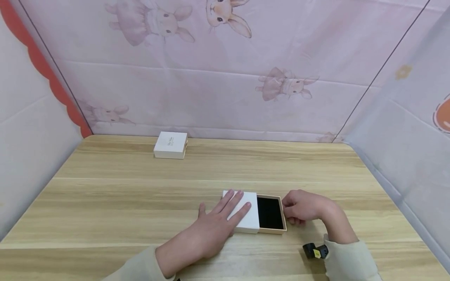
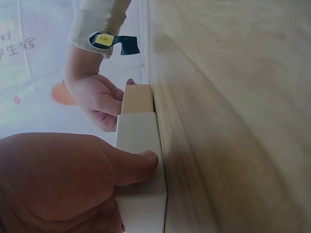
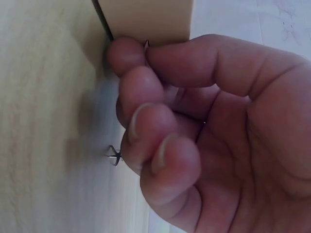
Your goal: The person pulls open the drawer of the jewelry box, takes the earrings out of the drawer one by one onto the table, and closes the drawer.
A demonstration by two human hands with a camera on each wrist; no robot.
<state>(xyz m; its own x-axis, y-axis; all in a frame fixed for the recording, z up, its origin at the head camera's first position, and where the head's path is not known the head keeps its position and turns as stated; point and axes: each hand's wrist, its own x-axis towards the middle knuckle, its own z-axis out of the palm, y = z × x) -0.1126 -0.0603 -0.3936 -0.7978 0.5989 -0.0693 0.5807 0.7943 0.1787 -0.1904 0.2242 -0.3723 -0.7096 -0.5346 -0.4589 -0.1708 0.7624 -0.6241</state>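
A white box sleeve (image 1: 250, 223) lies on the table, its cream drawer (image 1: 272, 231) partly out to the right, showing a black lining (image 1: 270, 212). My left hand (image 1: 211, 234) holds the sleeve, fingers across the top; in the left wrist view its thumb (image 2: 138, 167) presses the near side. At the drawer's outer end my right hand (image 1: 307, 205) pinches a thin pull tab (image 3: 147, 43) between thumb and index finger, mostly hidden. Past its other curled fingers shows a small silvery star-shaped piece (image 3: 114, 155); I cannot tell whether the hand holds it.
A second white box (image 1: 170, 143) with small lettering stands near the table's back edge, left of centre. Around the wooden table (image 1: 123, 195) hang cloth walls printed with rabbits. A black camera clip (image 1: 315, 250) sits at the right sleeve cuff.
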